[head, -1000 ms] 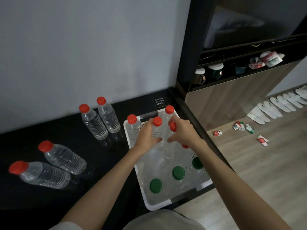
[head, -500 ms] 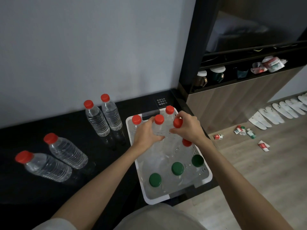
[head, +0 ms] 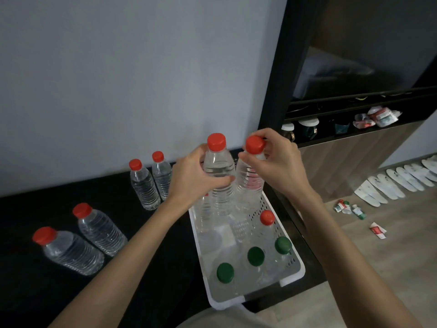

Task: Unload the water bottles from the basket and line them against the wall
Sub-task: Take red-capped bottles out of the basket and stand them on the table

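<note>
My left hand (head: pixel 194 176) grips the body of a clear red-capped water bottle (head: pixel 218 176), lifted above the white basket (head: pixel 293 263). My right hand (head: pixel 276 162) holds a second red-capped bottle (head: pixel 250 183) near its cap, also raised, right beside the first. Inside the basket stand one red-capped bottle (head: pixel 267 217) and three green-capped bottles (head: pixel 255 256); another bottle is partly hidden behind my left hand. Several red-capped bottles (head: pixel 144 185) stand on the black counter (head: pixel 35 292) to the left, two near the wall and two nearer me.
A grey wall (head: pixel 118 79) runs behind the counter. A dark cabinet frame (head: pixel 276 79) with a shelf of cups and packets (head: pixel 376 117) stands to the right. White slippers (head: pixel 390 185) and small packets (head: pixel 350 208) lie on the wooden floor.
Both hands have lifted their red-capped bottles up out of the basket. The camera view has shifted slightly.
</note>
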### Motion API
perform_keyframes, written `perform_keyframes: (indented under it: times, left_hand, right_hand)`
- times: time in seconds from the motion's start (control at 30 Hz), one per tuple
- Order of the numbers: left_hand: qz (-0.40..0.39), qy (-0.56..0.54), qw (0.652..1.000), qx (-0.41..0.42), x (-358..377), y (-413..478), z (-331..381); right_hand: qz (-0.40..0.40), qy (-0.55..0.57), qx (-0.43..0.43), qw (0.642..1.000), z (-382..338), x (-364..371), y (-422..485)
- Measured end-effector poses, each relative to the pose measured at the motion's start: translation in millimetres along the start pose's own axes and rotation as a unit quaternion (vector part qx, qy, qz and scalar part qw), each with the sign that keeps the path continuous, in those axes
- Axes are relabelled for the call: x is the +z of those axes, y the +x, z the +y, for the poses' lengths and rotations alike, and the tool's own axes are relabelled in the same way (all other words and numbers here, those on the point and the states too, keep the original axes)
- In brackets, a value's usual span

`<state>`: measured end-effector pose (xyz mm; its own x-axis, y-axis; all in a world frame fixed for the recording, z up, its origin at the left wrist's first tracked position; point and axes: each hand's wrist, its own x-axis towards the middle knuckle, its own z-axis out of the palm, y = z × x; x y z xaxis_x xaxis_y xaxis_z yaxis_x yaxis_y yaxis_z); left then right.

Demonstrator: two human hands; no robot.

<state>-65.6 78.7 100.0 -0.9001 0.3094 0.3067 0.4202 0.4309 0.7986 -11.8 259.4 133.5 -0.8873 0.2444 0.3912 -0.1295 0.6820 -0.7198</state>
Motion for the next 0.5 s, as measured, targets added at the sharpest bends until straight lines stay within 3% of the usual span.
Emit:
perform_keyframes:
  times: [0.27, 0.5]
  left_hand:
    - [0.039, 0.020, 0.999, 0.022, -73.5, -2.6, 13.1]
    - [0.085, 0.046, 0.995, -0.011, -126.9, -21.7, -17.6]
  right_hand:
    - [-0.052, 0.080, -0.034, 0.995, -53.8, 20.2, 23.4]
    - [-0.124, 0.113, -0.083, 0.982, -84.3, 80.3, 31.9]
